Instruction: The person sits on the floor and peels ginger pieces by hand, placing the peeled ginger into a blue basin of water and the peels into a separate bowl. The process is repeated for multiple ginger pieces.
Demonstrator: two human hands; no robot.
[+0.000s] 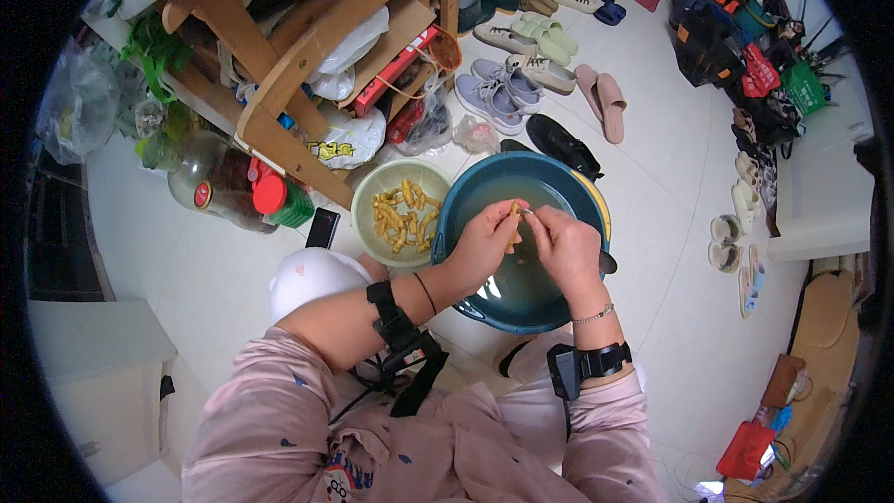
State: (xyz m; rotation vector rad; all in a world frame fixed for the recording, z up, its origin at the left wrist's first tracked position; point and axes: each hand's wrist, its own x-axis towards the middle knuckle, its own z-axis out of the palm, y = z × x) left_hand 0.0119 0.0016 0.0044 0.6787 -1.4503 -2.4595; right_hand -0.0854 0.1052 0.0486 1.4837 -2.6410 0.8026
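Note:
Above a dark teal basin [482, 171] of cloudy water [534, 293], my two hands come close together. Pinched in the fingers of my left hand [485, 241] is a yellow-brown knobbly piece [514, 211], possibly a root. My right hand [566, 244] grips a small metal tool [526, 212] whose tip meets the piece near its upper end; the fingers hide most of the tool. Left of the basin stands a pale green bowl [360, 220] holding several similar yellow-brown pieces [406, 206]. Small scraps lie in the water below my hands.
A wooden chair frame [307, 49] rises at the left above bags and boxes. A smartphone [323, 228], a red-lidded container [271, 195] and a large jar [209, 178] rest beside it. Black shoes [562, 143] and pink slippers [605, 103] lie beyond the basin.

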